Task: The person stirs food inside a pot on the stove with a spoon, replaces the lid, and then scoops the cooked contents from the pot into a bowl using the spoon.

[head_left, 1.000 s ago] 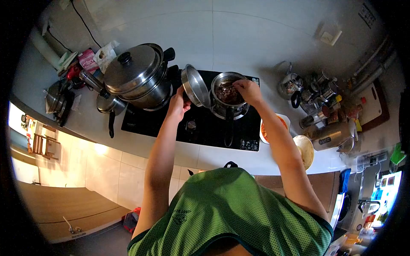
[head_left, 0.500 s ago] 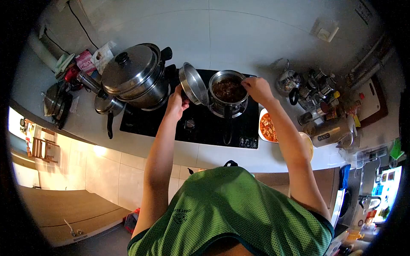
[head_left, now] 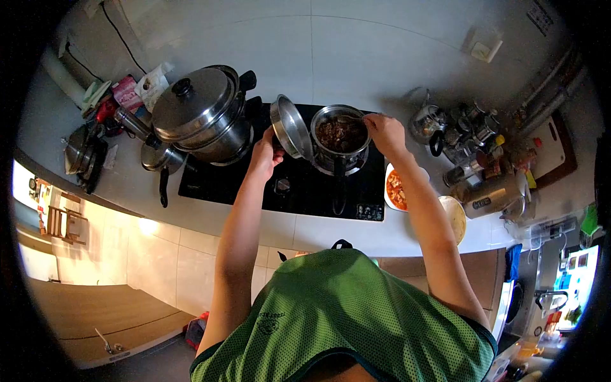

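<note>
My left hand (head_left: 265, 157) is closed on a shiny metal lid (head_left: 293, 127), held tilted on edge just left of a small saucepan (head_left: 339, 167). Inside the saucepan is dark brown, chunky food (head_left: 340, 137). Over its right rim, my right hand (head_left: 386, 135) pinches the handle of what looks like a spoon (head_left: 351, 118), which reaches into the food. The spoon's far end is hard to make out. The saucepan sits on a black cooktop (head_left: 248, 191), its dark handle pointing toward me.
A large lidded steamer pot (head_left: 210, 130) stands on the left burner, with a small lidded pan (head_left: 162, 158) beside it. Right of the cooktop are a dish of red food (head_left: 396, 190) and a pale round plate (head_left: 453, 216). Jars and a kettle (head_left: 429, 121) crowd the back right.
My right hand has shifted slightly, and the spoon's handle now shows above the food, which has been moved about. The lid has moved slightly right.
</note>
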{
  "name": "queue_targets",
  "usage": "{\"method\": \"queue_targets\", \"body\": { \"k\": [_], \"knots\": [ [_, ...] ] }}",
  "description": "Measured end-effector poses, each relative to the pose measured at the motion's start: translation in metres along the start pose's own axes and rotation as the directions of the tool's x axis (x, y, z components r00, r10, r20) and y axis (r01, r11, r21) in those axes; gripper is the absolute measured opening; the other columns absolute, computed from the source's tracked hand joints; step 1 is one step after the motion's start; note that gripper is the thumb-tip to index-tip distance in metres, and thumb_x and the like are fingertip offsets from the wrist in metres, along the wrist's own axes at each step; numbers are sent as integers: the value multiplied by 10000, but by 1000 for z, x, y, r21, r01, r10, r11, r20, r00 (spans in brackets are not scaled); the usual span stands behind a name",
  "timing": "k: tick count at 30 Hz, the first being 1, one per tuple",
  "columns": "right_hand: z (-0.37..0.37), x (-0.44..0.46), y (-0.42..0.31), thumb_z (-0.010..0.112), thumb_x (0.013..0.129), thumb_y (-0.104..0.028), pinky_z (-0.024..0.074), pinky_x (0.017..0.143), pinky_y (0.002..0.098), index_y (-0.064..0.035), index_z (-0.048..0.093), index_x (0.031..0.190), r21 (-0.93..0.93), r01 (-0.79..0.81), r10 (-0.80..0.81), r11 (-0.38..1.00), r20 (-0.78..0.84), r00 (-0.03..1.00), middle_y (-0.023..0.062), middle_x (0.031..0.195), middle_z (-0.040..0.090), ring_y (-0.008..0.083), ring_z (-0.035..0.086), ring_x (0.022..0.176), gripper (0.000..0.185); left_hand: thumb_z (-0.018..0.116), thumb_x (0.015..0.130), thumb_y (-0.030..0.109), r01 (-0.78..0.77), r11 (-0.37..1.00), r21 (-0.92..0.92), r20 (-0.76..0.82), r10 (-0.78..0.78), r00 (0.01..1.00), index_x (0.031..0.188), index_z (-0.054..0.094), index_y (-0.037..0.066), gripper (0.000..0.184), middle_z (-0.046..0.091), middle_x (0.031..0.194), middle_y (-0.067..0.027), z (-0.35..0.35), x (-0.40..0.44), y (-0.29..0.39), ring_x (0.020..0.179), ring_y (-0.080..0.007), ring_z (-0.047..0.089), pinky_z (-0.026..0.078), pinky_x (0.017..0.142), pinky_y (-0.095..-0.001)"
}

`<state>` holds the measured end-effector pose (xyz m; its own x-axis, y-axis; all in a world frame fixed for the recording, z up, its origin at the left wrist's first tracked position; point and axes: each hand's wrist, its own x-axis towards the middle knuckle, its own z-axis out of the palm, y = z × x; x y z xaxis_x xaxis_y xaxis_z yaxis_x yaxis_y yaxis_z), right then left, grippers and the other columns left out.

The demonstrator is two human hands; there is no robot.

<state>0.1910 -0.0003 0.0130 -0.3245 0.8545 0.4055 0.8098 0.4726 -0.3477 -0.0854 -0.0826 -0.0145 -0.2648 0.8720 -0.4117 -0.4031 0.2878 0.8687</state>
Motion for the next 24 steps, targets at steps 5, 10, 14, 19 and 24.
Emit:
{"method": "queue_targets", "body": {
  "k": [5, 10, 14, 19, 24],
  "knots": [
    [15, -6, 13, 494, 828, -258, 474, 642, 430, -101, 636, 881, -268, -86, 126, 960, 139, 982, 152, 775, 619, 348, 591, 735, 219, 414, 900, 433, 15, 999, -30, 7, -14, 1000, 890, 511, 162, 289, 428, 612, 40, 0, -1, -1, 495, -62, 380, 288, 414, -203],
    [4, -8, 3, 475, 830, -250, 476, 652, 450, -77, 626, 844, -97, -83, 92, 992, 94, 991, 173, 771, 615, 366, 589, 728, 230, 415, 902, 421, 22, 999, -28, -8, -22, 1000, 897, 516, 166, 274, 430, 611, 42, -1, 2, -2, 492, -64, 384, 280, 410, -208],
    [12, -2, 13, 489, 820, -231, 458, 651, 457, -44, 636, 825, -41, -175, 173, 984, -46, 984, 201, 791, 605, 396, 571, 730, 238, 443, 888, 422, -10, 998, -56, 1, 10, 1000, 866, 525, 171, 265, 429, 601, 42, -1, 1, -3, 488, -67, 387, 274, 408, -219],
    [64, 10, 43, 519, 833, -228, 449, 576, 370, -30, 645, 834, 297, -329, 341, 896, 12, 940, 138, 695, 610, 267, 576, 596, 235, 473, 866, 444, -2, 998, -55, -24, 0, 1000, 819, 530, 161, 293, 422, 583, 39, 1, -3, -1, 485, -69, 384, 274, 417, -217],
    [81, 13, 56, 546, 851, -208, 398, 517, 277, -32, 660, 859, 593, -503, 410, 629, 298, 862, 60, 631, 563, 107, 485, 550, 211, 484, 855, 463, -27, 998, -53, -15, 27, 1000, 801, 526, 146, 325, 419, 581, 36, -4, 1, -5, 485, -71, 382, 268, 412, -218]
  ]
}}
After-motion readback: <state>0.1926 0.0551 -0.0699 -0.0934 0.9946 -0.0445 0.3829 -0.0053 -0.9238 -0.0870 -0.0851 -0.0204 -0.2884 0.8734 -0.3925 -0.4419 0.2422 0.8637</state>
